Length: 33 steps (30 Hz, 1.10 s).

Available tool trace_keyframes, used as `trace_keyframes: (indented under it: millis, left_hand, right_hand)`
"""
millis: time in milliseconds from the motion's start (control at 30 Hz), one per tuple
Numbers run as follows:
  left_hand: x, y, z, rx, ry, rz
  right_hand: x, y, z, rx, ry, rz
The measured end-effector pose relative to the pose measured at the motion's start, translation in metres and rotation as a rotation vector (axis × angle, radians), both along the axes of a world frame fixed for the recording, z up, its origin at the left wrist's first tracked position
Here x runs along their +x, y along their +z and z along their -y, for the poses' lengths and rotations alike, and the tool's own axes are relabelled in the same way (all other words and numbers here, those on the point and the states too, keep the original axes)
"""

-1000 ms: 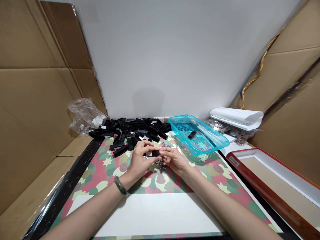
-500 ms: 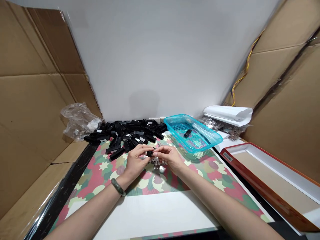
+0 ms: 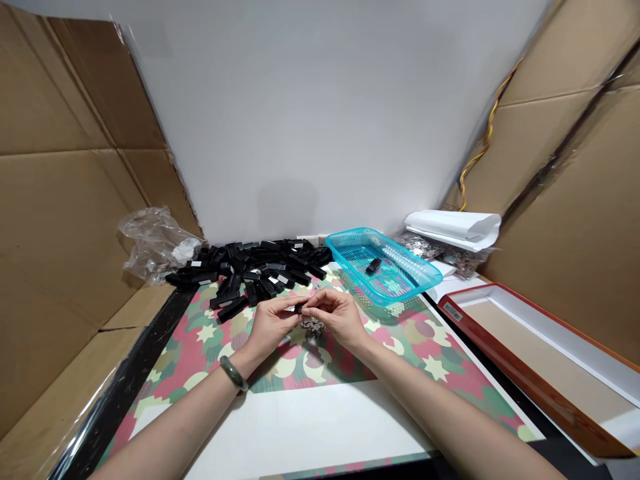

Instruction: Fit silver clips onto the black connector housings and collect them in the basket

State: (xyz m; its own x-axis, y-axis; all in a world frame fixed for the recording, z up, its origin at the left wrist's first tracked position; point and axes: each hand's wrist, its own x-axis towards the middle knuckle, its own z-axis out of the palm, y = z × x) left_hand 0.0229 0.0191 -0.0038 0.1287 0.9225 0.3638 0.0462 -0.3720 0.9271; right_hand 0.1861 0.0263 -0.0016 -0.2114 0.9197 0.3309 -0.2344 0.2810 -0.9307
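Observation:
A small black plastic part [image 3: 299, 309] is pinched between the thumb and fingers of my left hand [image 3: 270, 325], mostly covered by them. My right hand [image 3: 340, 319] is closed in a pinch at the part's right end; whether a smaller piece sits between its fingertips is hidden. Just below the fingers lies a small heap of shiny metal pieces [image 3: 314, 328] on the patterned table covering. Behind my left hand a pile of long black plastic parts [image 3: 260, 257], some with white labels, spreads along the wall.
A turquoise plastic basket [image 3: 425, 283] with one black part [image 3: 373, 266] inside stands behind right. Bags of metal pieces [image 3: 463, 261] lie under white paper [image 3: 453, 227]. A red-edged box lid [image 3: 530, 360] sits right, a clear plastic bag [image 3: 157, 243] left. Cardboard walls [image 3: 65, 233] flank the table.
Both hands stay together over the metal heap. The black part has turned slightly and shows less between my fingers; my right fingertips have shifted a little left. The view has shifted slightly.

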Motion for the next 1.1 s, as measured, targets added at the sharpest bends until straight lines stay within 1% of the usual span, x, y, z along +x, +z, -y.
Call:
trace_keyframes:
  millis: [133,200,333,467,533,633,733,867,967,1100]
  left_hand:
    - [0.000,-0.003,-0.001,-0.015,-0.011,0.002]
    - [0.000,-0.004,-0.002,-0.011,-0.019,-0.006]
    - [-0.002,-0.007,-0.004,0.017,-0.037,-0.033]
    - [-0.003,-0.008,-0.003,0.052,-0.025,-0.068]
    - [-0.002,-0.008,-0.003,0.060,-0.023,-0.063]
    - [0.000,-0.009,-0.002,0.033,-0.030,-0.004]
    - [0.000,-0.009,-0.002,-0.007,-0.041,0.037]
    - [0.000,-0.008,-0.002,0.010,-0.041,0.018]
    - [0.000,-0.007,-0.001,0.009,-0.011,0.020]
    - [0.001,-0.005,0.000,0.004,0.019,0.013]
  right_hand:
    - [0.006,0.008,0.001,0.111,-0.088,0.119]
    - [0.008,0.009,0.001,0.138,-0.089,0.170]
    - [0.007,0.004,-0.001,0.153,-0.079,0.191]
    - [0.006,-0.002,-0.002,0.218,-0.112,0.210]
    - [0.006,-0.001,-0.002,0.266,-0.147,0.244]
    - [0.008,0.003,0.000,0.325,-0.181,0.294]
    - [0.009,0.005,0.002,0.383,-0.158,0.312]
    - [0.009,0.005,0.003,0.500,-0.157,0.336]
    - [0.008,0.005,0.003,0.570,-0.214,0.350]
    - [0.007,0.006,0.003,0.606,-0.292,0.379]
